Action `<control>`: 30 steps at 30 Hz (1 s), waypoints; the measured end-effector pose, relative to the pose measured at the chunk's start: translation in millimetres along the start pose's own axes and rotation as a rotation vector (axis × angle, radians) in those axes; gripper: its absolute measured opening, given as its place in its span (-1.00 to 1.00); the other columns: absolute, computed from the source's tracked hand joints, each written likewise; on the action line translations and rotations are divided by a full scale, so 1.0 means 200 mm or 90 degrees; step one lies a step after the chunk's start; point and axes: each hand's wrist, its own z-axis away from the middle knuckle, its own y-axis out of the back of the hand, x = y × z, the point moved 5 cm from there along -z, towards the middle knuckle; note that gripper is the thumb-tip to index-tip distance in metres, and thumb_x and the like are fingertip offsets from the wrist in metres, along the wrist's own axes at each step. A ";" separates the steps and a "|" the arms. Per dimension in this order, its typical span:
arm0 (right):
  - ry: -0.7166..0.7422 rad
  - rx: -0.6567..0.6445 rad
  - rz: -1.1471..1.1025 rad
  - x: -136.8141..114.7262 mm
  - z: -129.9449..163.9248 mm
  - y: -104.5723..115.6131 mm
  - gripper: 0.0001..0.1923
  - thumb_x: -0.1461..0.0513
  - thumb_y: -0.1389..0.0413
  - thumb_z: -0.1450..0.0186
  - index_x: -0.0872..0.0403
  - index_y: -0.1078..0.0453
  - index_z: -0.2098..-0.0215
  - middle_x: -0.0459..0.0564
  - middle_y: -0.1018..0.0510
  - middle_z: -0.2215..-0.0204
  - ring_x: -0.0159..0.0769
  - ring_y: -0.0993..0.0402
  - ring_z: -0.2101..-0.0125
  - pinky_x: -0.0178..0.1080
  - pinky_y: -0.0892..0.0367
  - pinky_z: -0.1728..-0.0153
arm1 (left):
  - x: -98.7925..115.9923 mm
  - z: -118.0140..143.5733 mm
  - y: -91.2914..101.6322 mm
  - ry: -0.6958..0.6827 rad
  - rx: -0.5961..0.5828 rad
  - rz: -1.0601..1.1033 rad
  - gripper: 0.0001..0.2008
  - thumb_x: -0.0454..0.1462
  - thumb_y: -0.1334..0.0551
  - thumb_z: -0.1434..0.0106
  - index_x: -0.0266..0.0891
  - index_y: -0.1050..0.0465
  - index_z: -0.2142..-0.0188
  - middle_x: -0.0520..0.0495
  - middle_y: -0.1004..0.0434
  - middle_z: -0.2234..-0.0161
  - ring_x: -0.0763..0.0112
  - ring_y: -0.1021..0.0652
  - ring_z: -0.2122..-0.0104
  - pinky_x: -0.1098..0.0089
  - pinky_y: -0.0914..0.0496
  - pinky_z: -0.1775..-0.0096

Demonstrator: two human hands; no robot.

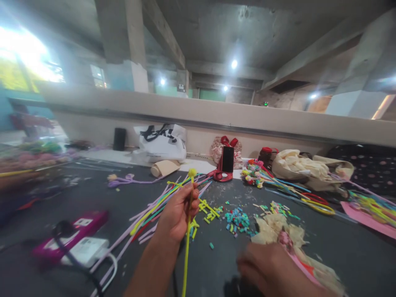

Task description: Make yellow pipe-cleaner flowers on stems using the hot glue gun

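My left hand [181, 210] is closed around a yellow pipe cleaner [187, 251], held upright with a small yellow ball [192, 172] at its top end. The lower part runs down out of view. At the lower right, my right hand [266, 266] is smeared by motion, so its fingers cannot be made out. It is nearest to a crumpled beige wrapping [269, 229] with a pink strip on it. Behind my left hand lies a loose bundle of lilac, yellow, teal and red stems [154, 210]. Short yellow pieces [208, 210] and a heap of blue-green pieces [237, 218] lie between the hands.
Red-handled scissors [221, 175] lie before a propped phone [228, 159]. A white bag [162, 142] stands at the back. Flower-topped stems [255, 173] and a cream cloth bag [309, 167] are at right. A magenta box [74, 233] and white adapter [86, 251] lie left.
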 end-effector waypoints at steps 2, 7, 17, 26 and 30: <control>-0.028 0.018 -0.014 0.04 -0.15 0.03 -0.80 0.34 0.07 -0.26 0.09 -0.40 0.36 -0.06 -0.49 0.45 -0.34 -0.41 0.44 -0.26 -0.31 0.40 | 0.00 -0.01 0.01 -0.003 0.008 0.002 -0.93 -0.33 -0.07 -0.16 -0.30 -0.29 0.40 0.13 -0.27 0.65 0.71 -0.26 0.75 0.67 -0.09 0.74; -0.052 0.012 -0.173 0.10 -0.40 0.01 -0.72 0.43 0.12 -0.14 0.12 -0.38 0.32 -0.08 -0.51 0.46 -0.44 -0.43 0.58 -0.43 -0.28 0.58 | -0.01 -0.01 0.02 0.000 0.019 0.009 -0.94 -0.34 -0.09 -0.13 -0.30 -0.29 0.40 0.14 -0.28 0.66 0.71 -0.26 0.76 0.67 -0.09 0.73; -0.034 0.040 -0.016 0.12 -0.55 -0.04 -0.81 0.31 0.03 -0.18 0.10 -0.42 0.34 -0.02 -0.52 0.40 -0.32 -0.44 0.38 -0.36 -0.25 0.39 | -0.05 -0.01 0.00 0.013 0.008 0.018 -0.94 -0.32 -0.10 -0.11 -0.28 -0.30 0.40 0.15 -0.31 0.66 0.70 -0.27 0.77 0.66 -0.09 0.73; 0.034 -0.029 0.178 0.06 -0.65 -0.15 -0.80 0.32 0.07 -0.20 0.12 -0.41 0.37 0.08 -0.50 0.39 -0.23 -0.42 0.44 -0.33 -0.10 0.53 | -0.07 0.02 -0.03 0.034 0.034 -0.002 -0.93 -0.34 -0.10 -0.13 -0.30 -0.32 0.41 0.13 -0.31 0.67 0.71 -0.27 0.77 0.68 -0.11 0.73; 0.023 -0.024 0.158 0.07 -0.66 -0.16 -0.82 0.31 0.06 -0.20 0.14 -0.36 0.30 0.10 -0.50 0.41 -0.23 -0.42 0.46 -0.33 -0.09 0.55 | -0.09 0.02 -0.04 0.044 0.026 -0.012 -0.93 -0.32 -0.11 -0.12 -0.30 -0.32 0.42 0.12 -0.31 0.67 0.70 -0.28 0.77 0.67 -0.12 0.73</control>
